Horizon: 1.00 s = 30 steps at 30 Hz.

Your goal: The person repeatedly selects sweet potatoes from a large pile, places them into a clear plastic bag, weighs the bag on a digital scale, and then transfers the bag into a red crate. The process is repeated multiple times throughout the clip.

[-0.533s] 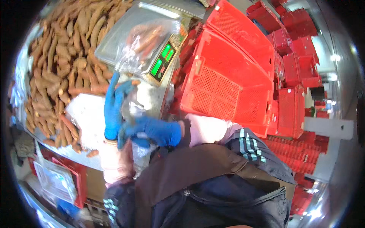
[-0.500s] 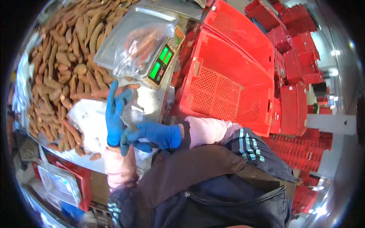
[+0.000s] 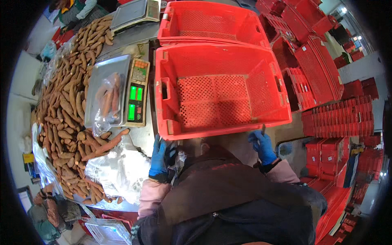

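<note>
My left hand [image 3: 158, 158], in a blue glove, has its fingers stretched out beside the near left corner of a red plastic crate [image 3: 220, 132]. Nothing shows in its grasp. Near the crate's right front edge, my gloved right hand [image 3: 262, 148] has its fingers curled round a thin knife-like tool [image 3: 263, 130], mostly hidden by the hand. The crate's perforated floor is bare. Left of it is a digital scale [image 3: 138, 92] with a lit green display. On the scale's metal pan lies a clear plastic bag of sweet potatoes [image 3: 108, 100].
A long heap of sweet potatoes [image 3: 65, 118] covers the table's left side. White plastic bags [image 3: 118, 169] lie at its near end. Behind are a second red crate [image 3: 212, 22] and another scale [image 3: 134, 14]. Stacked red crates [image 3: 318, 73] stand right. People are at the left edges.
My hands have parted from close together near the white bags. The right hand has moved right to the crate's front. The view has swung right, bringing the crate to the middle.
</note>
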Each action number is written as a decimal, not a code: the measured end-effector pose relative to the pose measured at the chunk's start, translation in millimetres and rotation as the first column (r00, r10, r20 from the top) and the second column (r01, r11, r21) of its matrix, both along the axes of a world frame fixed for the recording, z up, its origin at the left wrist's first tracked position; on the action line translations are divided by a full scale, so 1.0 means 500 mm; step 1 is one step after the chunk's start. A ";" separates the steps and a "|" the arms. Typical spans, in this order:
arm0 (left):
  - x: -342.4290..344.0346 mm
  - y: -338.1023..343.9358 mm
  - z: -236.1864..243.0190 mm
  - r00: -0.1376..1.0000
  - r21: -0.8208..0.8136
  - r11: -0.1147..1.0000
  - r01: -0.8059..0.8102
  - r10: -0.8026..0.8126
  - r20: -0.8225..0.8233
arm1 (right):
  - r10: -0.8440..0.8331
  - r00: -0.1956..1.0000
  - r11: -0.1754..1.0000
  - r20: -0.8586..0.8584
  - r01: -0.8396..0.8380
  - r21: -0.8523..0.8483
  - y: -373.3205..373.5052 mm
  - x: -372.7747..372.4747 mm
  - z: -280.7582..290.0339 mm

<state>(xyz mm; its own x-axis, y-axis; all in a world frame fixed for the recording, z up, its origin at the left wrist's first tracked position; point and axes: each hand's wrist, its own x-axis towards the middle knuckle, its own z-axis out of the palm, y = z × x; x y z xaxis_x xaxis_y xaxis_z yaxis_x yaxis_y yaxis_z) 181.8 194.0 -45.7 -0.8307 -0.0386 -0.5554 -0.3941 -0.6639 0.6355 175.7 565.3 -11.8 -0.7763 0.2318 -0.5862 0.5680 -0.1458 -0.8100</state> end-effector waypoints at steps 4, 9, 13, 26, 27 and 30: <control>-0.062 0.035 -0.026 0.997 -0.151 0.988 0.042 -0.032 0.064 | -0.294 0.952 0.954 -0.079 0.298 0.033 0.090 0.028 -0.053; -0.077 0.039 -0.081 0.998 -0.044 0.997 -0.057 0.057 -0.007 | -0.440 0.891 0.898 -0.116 0.439 -0.035 0.118 -0.021 -0.130; -0.082 0.013 -0.120 0.999 -0.023 1.000 -0.010 0.011 0.039 | -0.392 0.916 0.915 -0.086 0.397 0.066 0.149 -0.021 -0.171; -0.084 0.027 -0.156 0.968 -0.327 0.945 -0.004 -0.078 -0.238 | -0.315 0.898 0.942 0.306 0.335 -0.013 0.206 -0.065 -0.135; -0.087 0.027 -0.156 0.971 -0.336 0.942 -0.006 -0.075 -0.229 | -0.311 0.897 0.944 0.313 0.329 -0.004 0.204 -0.069 -0.132; -0.101 0.028 -0.156 0.983 -0.321 0.946 0.037 -0.092 -0.157 | -0.310 0.899 0.947 0.309 0.323 0.009 0.201 -0.078 -0.131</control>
